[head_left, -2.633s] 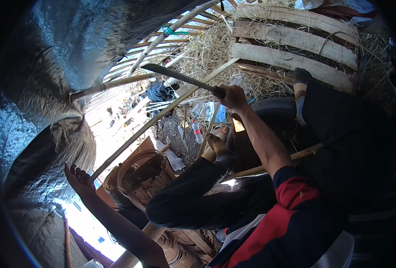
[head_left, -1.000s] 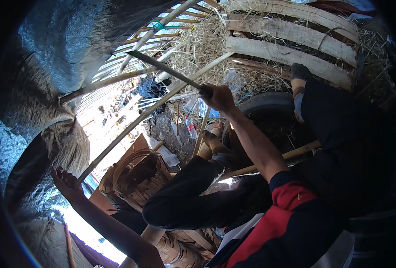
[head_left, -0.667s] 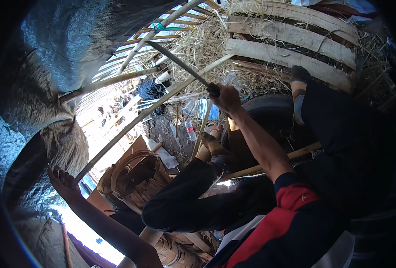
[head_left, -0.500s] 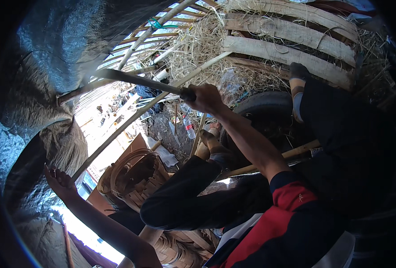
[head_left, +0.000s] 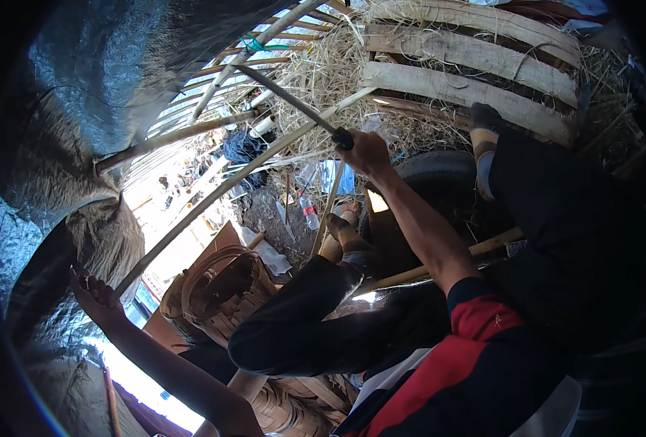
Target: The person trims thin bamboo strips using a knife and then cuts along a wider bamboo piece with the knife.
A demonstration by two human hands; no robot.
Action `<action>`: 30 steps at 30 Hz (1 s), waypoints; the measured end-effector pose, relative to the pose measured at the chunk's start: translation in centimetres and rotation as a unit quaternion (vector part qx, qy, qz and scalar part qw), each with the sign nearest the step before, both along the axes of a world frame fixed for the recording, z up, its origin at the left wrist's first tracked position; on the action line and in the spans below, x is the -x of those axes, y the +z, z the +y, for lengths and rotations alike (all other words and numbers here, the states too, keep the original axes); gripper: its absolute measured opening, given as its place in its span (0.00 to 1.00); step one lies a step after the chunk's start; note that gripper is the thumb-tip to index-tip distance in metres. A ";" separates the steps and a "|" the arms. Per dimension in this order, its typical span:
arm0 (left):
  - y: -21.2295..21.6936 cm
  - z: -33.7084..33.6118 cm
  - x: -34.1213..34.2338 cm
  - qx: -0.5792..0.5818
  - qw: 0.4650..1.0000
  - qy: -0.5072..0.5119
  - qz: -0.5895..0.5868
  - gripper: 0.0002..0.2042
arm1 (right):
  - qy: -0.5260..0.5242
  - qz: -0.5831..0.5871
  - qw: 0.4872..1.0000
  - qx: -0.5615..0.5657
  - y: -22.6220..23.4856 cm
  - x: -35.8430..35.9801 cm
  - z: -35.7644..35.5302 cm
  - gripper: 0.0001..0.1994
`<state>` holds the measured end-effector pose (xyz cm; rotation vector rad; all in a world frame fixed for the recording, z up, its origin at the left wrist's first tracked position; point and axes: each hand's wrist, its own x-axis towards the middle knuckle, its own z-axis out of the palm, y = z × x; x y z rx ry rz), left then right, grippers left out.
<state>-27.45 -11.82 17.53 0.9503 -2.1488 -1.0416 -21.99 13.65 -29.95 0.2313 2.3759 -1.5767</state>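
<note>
My right hand is wrapped round the black handle of a machete. Its long dark blade points up and to the left, crossing above the far part of a bamboo pole. That pole slants from the wooden slats down to the lower left. At its near end, my left hand has its fingers curled about the pole, with one finger sticking up. The exact grip there is partly in shadow.
Wooden slats lie over straw at the far right, with a black tyre below them. Woven baskets stand by my knee. A dark plastic sheet hangs at left. A plastic bottle lies among litter.
My right hand has shifted right, and the machete blade has swung from pointing left to pointing up-left. My left hand and the pole have hardly moved.
</note>
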 end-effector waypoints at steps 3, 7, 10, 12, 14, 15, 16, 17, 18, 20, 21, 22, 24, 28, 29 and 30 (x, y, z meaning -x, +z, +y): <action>1.7 -2.7 0.1 -0.053 0.996 -0.072 -0.011 0.14 | 0.041 0.036 0.998 0.033 2.9 1.4 -2.7 0.14; 2.4 -1.3 0.4 -0.050 0.998 -0.041 0.002 0.15 | 0.001 0.037 0.998 0.059 2.7 1.4 -2.7 0.14; 1.4 -2.4 0.2 -0.047 0.997 -0.057 -0.019 0.14 | -0.034 -0.124 0.991 0.033 -2.4 -1.0 2.1 0.14; 1.3 -2.0 -0.4 -0.028 0.999 -0.035 -0.001 0.14 | -0.027 -0.111 0.993 -0.003 -2.6 -0.4 2.3 0.15; 1.2 -1.6 0.2 -0.030 0.999 -0.043 -0.006 0.14 | -0.023 -0.100 0.993 -0.052 -2.4 -0.4 2.4 0.16; 1.1 -1.3 0.5 -0.033 0.998 -0.049 -0.012 0.14 | -0.024 -0.100 0.993 -0.054 -2.4 -0.5 2.2 0.16; 0.9 -0.9 0.6 -0.036 0.998 -0.051 -0.012 0.14 | -0.031 -0.095 0.994 -0.035 -2.7 -0.7 1.9 0.16; 0.7 -0.4 0.9 -0.030 0.998 -0.050 -0.014 0.14 | -0.039 -0.092 0.995 -0.015 -2.7 -0.9 1.4 0.16; 1.2 0.1 0.7 -0.018 0.999 -0.046 -0.015 0.14 | -0.029 -0.046 0.998 0.019 -0.7 -0.4 1.1 0.16; 2.3 0.1 0.7 -0.011 0.999 -0.039 -0.009 0.15 | 0.013 -0.019 0.999 0.025 1.8 0.4 -0.2 0.15; 2.2 0.0 0.9 -0.010 0.999 -0.034 -0.003 0.15 | 0.031 -0.005 0.999 0.033 2.8 0.7 -0.6 0.15; 2.3 0.2 1.0 -0.010 0.999 -0.034 -0.004 0.15 | 0.053 -0.012 0.998 0.014 3.3 0.9 -0.9 0.15; 2.2 1.0 1.0 -0.015 1.000 -0.026 -0.010 0.15 | 0.033 -0.023 0.999 0.012 2.0 0.7 -0.3 0.15; 1.0 0.0 0.7 -0.009 0.998 -0.047 -0.038 0.15 | -0.005 -0.131 0.991 0.000 -3.9 0.2 4.9 0.18; 1.1 0.1 0.6 -0.007 0.998 -0.048 -0.037 0.15 | 0.007 -0.085 0.995 -0.052 -4.1 0.3 5.0 0.18; 1.0 0.1 0.6 0.001 0.999 -0.044 -0.026 0.15 | 0.006 -0.085 0.995 -0.052 -4.2 0.2 4.6 0.18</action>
